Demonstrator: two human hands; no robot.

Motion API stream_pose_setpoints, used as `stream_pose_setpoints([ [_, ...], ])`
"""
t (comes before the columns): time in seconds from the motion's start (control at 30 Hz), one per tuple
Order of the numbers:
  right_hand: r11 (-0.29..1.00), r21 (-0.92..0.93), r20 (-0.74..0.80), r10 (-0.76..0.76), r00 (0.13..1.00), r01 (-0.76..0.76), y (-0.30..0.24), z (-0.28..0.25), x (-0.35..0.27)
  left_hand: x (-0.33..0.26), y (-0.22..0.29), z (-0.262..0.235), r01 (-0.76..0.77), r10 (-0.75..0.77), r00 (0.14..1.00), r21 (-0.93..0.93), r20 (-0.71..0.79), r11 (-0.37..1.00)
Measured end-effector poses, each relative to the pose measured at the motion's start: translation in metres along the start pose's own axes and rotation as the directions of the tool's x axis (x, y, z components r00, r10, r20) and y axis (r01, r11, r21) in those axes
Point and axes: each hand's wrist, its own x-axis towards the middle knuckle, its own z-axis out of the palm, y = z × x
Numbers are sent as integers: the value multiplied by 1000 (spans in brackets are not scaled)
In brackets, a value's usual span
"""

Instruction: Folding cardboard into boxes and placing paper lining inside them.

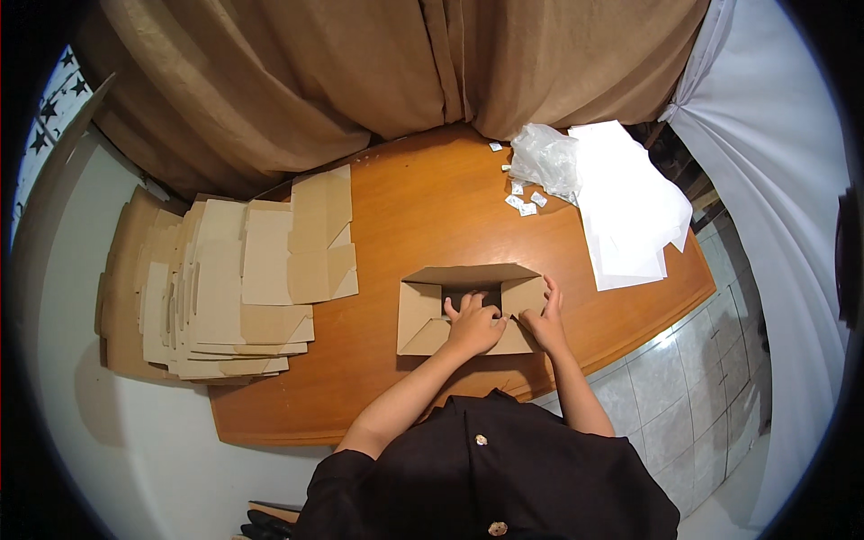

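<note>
In front of me on the table stands a brown cardboard box, its top flaps folded outward and its dark inside showing. My left hand reaches over the near flap into the opening, fingers spread, and nothing shows in its grasp. At the box's right side, my right hand holds the edge of the flap, with the thumb on the inner side and the fingers stretched up along the corner. The left fingertips are partly hidden inside the box.
Flattened cardboard boxes are stacked at the left of the wooden table. Toward the far right lie a clear plastic bag, several small white packets and white paper sheets. Brown curtains hang behind the table.
</note>
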Motion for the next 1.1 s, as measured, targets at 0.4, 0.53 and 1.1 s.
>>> stream_pose_setpoints([
  [0.4,981,-177,52,-75,996,83,-3,0,0,-14,-7,9,-132,132,971,14,-200,991],
  [0.53,965,-213,60,-145,988,154,-5,-3,-2,-18,-1,8,-171,170,957,19,-235,985],
  [1.1,908,369,106,170,980,-198,-19,-20,-1,13,1,18,130,-132,980,20,148,991],
])
